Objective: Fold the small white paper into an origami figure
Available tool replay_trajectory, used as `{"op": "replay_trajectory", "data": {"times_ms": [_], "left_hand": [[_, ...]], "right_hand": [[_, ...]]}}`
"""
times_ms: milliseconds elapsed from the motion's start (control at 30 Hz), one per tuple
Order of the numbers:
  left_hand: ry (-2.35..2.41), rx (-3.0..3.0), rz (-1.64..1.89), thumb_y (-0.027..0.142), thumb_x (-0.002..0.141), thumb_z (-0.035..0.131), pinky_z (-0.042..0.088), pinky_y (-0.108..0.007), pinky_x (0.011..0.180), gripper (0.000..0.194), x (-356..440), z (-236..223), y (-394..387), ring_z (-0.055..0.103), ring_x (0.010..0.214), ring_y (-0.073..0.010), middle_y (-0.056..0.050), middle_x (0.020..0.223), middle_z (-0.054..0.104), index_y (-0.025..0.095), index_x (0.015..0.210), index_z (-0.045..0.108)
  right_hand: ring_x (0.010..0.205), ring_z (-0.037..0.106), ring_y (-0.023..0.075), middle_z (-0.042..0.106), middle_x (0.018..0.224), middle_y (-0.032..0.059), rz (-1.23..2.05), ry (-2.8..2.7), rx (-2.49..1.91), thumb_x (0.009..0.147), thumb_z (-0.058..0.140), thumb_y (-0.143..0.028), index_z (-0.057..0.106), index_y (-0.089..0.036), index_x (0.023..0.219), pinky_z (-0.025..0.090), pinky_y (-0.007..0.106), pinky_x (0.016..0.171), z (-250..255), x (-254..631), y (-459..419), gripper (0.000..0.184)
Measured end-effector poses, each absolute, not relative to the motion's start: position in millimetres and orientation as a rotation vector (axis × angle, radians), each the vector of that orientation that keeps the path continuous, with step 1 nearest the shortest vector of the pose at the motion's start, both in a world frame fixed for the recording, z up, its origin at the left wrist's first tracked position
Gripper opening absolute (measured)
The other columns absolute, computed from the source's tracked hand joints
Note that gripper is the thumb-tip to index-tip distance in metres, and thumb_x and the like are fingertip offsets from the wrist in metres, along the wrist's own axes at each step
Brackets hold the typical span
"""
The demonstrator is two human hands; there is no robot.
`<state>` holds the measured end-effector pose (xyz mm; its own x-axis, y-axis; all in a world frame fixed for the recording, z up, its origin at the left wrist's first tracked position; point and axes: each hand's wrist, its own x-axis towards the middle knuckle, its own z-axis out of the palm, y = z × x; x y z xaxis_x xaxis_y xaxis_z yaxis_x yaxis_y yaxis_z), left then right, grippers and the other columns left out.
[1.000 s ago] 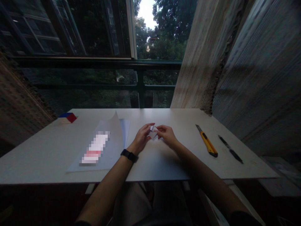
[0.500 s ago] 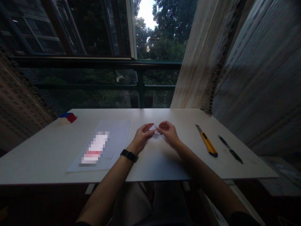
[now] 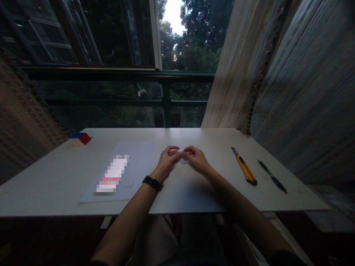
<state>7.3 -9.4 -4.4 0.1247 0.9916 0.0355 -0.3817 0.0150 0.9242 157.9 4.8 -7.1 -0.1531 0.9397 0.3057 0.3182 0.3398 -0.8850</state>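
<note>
A small piece of folded white paper (image 3: 182, 160) is pinched between my two hands, just above the middle of the white table (image 3: 188, 195). My left hand (image 3: 168, 159), with a black band on its wrist, closes on the paper from the left. From the other side my right hand (image 3: 196, 158) grips it with thumb and fingers. Both hands' fingertips nearly meet and cover much of the paper, so its full shape is hidden.
White sheets (image 3: 142, 159) lie to the left, with a pixelated patch over them. Behind them at the far left sits a coloured cube (image 3: 80, 139). To the right lie a yellow utility knife (image 3: 244, 167) and a black pen (image 3: 272, 176). Curtains (image 3: 224, 74) flank the window.
My right hand has shifted slightly left and down, bringing its fingers closer to my left hand. More of the white paper is now covered.
</note>
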Motion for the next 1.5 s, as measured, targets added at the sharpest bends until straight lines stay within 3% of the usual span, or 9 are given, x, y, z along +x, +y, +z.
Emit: {"op": "replay_trajectory", "data": {"times_ms": [233,633,833,1100,1500], "left_hand": [[0.916,0.971,1.329,0.043,0.061,0.072,0.046,-0.024,0.062,0.039,9.9,-3.7,-6.8,0.057,0.066,-0.0113,-0.003,0.076,0.062,0.014,0.082,0.059],[0.967,1.09,1.435,0.029,0.055,0.078,0.047,-0.028,0.068,0.039,7.7,-7.3,-4.7,0.061,0.071,-0.0147,-0.006,0.079,0.067,0.012,0.087,0.063],[0.996,1.16,1.446,0.029,0.057,0.076,0.047,-0.031,0.074,0.038,5.2,-8.7,-3.3,0.063,0.078,-0.0184,-0.01,0.088,0.07,0.012,0.09,0.07],[0.857,0.982,1.427,0.031,0.059,0.075,0.047,-0.029,0.072,0.035,8.6,-9.5,-3.5,0.061,0.072,-0.0146,-0.007,0.084,0.069,0.013,0.088,0.07],[0.831,0.976,1.364,0.039,0.062,0.073,0.044,-0.023,0.063,0.035,9.6,-8.2,-4.1,0.057,0.067,-0.0124,-0.006,0.077,0.067,0.011,0.082,0.069]], "right_hand": [[0.067,0.058,0.0147,0.064,0.08,0.004,0.896,-1.648,-1.065,0.066,0.064,-0.044,0.061,-0.017,0.087,0.046,0.027,0.06,-10.2,157.6,6.2,0.033],[0.079,0.063,0.0201,0.068,0.084,0.0068,0.849,-1.571,-0.959,0.072,0.06,-0.039,0.066,-0.018,0.083,0.049,0.034,0.076,-4.7,157.2,4.6,0.025],[0.075,0.063,0.02,0.069,0.081,0.0075,0.749,-1.632,-0.991,0.076,0.057,-0.038,0.068,-0.017,0.083,0.049,0.032,0.072,-4.3,155.1,1.1,0.025],[0.073,0.061,0.017,0.068,0.083,0.0057,0.812,-1.576,-0.91,0.078,0.053,-0.046,0.068,-0.016,0.084,0.05,0.027,0.06,-6.9,155.1,4.2,0.034],[0.064,0.059,0.0142,0.067,0.09,0.0085,0.658,-1.717,-1.028,0.072,0.062,-0.034,0.065,-0.016,0.101,0.046,0.026,0.058,-4.1,153.2,-2.3,0.035]]}}
